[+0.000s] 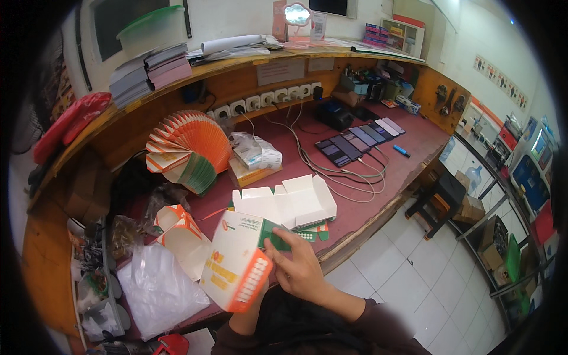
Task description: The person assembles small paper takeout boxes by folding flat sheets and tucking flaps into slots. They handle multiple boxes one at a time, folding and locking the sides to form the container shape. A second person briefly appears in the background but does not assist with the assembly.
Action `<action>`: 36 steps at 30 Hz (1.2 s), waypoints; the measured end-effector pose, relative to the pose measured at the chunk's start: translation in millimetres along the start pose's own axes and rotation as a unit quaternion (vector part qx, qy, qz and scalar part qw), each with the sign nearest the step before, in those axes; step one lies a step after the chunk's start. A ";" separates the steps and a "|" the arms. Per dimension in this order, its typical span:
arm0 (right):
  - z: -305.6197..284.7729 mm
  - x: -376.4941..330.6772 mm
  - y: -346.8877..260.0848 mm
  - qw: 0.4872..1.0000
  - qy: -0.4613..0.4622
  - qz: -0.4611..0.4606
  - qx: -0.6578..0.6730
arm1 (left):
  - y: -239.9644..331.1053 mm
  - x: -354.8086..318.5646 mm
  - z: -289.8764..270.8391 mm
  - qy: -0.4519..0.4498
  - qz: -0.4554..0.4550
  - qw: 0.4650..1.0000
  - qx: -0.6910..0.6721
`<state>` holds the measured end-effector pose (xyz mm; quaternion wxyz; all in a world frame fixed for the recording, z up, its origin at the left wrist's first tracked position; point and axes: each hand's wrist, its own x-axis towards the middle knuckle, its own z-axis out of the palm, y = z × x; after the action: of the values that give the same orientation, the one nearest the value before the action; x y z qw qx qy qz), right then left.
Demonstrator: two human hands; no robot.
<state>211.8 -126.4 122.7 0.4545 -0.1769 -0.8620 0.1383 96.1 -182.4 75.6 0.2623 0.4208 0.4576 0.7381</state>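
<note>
We have a white carton (pixel 234 257) with orange and green panels between our two hands, tilted and raised over the near edge of the dark red counter (pixel 349 228). Our right grip (pixel 303 265) lies on its green end, fingers parted by a narrow gap and touching the panel; whether they pinch it, we cannot tell. Our left grip (pixel 257 300) sits behind and below the carton, mostly hidden by it, so we cannot tell how its fingers close.

Just beyond the right grip, we see an opened-out carton (pixel 302 201), white inside, lying over green and orange pieces. To the left of both grips stand a partly open orange and white carton (pixel 189 248) and, nearer us, a clear plastic bag (pixel 161 287). Farther off, ahead and to the left, orange and green flat cartons (pixel 192 139) spread in a fan, with a small box (pixel 251 174) under a plastic packet beside them. Well ahead and to the right of the grips, we have a row of phones (pixel 360 142), pale cables (pixel 319 168) and a blue marker (pixel 402 151).
</note>
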 end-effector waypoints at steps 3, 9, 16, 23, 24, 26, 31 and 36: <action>-3.4 4.0 10.4 1.000 -0.007 -0.009 -0.005 | -8.3 13.8 12.2 0.100 -0.083 0.984 -0.123; -9.3 2.4 16.7 0.994 0.047 0.091 0.038 | -7.1 16.2 19.2 0.125 -0.049 0.978 -0.158; 0.4 -4.9 19.0 0.991 0.098 0.084 0.023 | -12.4 6.8 10.7 0.036 0.039 0.995 -0.081; 0.5 -7.6 39.5 0.915 0.122 0.275 0.269 | 2.0 -1.2 7.0 -0.041 0.105 0.978 0.173; 2.3 -9.3 40.9 0.876 0.127 0.321 0.337 | 2.2 2.3 11.6 -0.052 0.120 0.970 0.204; 4.4 -12.6 43.2 0.861 0.132 0.335 0.358 | 3.1 6.7 20.0 -0.071 0.142 0.955 0.252; 1.6 -9.8 51.5 0.885 0.169 0.344 0.263 | 4.4 12.1 33.2 -0.071 0.138 0.950 0.271; -8.6 -3.1 50.0 0.912 0.229 0.259 0.218 | 5.5 15.9 33.6 -0.037 0.085 0.969 0.229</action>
<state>229.5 -82.1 105.3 0.6152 -0.3172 -0.6062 0.3917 117.0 -157.3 94.2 0.1117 0.5345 0.5668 0.6170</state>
